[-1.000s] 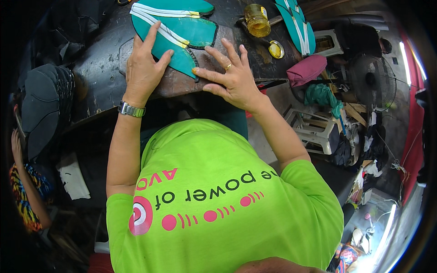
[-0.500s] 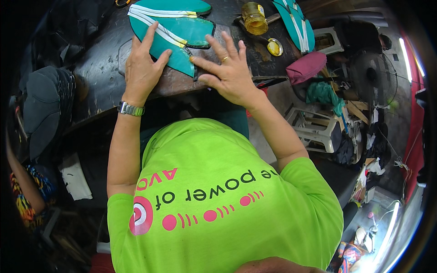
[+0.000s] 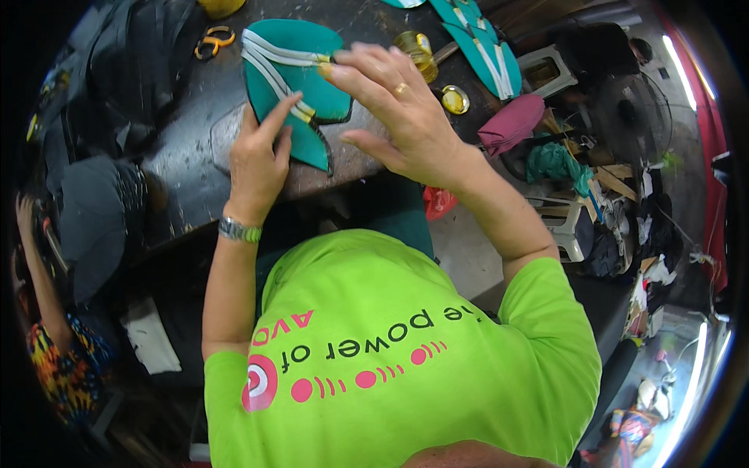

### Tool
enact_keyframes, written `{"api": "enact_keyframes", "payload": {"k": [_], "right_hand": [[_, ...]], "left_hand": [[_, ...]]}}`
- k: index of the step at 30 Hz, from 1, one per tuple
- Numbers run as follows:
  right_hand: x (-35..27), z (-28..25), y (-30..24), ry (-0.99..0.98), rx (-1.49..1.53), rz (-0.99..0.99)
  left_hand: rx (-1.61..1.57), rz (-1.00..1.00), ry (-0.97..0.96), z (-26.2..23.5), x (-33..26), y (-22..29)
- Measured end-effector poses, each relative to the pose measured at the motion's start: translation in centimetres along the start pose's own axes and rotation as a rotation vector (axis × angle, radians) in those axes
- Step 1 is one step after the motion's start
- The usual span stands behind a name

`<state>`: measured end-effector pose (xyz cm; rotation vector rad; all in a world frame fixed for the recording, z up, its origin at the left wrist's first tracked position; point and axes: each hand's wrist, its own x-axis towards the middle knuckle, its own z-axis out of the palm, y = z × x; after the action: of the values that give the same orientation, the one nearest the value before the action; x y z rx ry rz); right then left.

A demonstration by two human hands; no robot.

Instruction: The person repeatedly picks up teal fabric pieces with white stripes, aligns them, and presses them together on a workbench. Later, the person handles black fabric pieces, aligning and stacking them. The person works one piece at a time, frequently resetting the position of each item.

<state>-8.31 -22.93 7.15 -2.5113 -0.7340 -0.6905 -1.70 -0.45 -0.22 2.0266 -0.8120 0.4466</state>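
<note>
- Working on a teal sandal sole lying at the near edge of the dark worktable, with its white straps already laid across the upper face.
- Judging the strap fitting as partly done: straps in place near the toe end, their ends at the sole's edge apparently not yet settled.
- Waiting farther back on the table: another teal sole with white straps, seemingly at a similar stage.
- Pressing down with the left hand, fingers spread and mostly flat, index fingertip lying on the sole near the strap.
- Hovering over the sole's right edge with the right hand, fingers splayed wide, fingertips near the strap end; real contact impossible to tell.
- Sitting nearby: a yellowish glass jar, a round lid, orange-handled scissors.
</note>
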Motion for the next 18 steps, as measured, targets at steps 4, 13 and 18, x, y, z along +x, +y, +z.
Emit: {"api": "enact_keyframes", "payload": {"k": [4,13,18], "right_hand": [[5.7,-1.5,-0.3,0.006,-0.562,-0.364],[9.5,-4.9,0.4,-0.393,-0.579,-0.323],[8.0,-9.2,9.0,-0.007,-0.437,-0.014]], "left_hand": [[0.158,0.175,-0.054,-1.0,1.0,2.1],[-0.102,0.057,-0.109,-2.2,1.0,2.7],[-0.227,-0.080,0.296,-3.2,-0.2,0.0]]}}
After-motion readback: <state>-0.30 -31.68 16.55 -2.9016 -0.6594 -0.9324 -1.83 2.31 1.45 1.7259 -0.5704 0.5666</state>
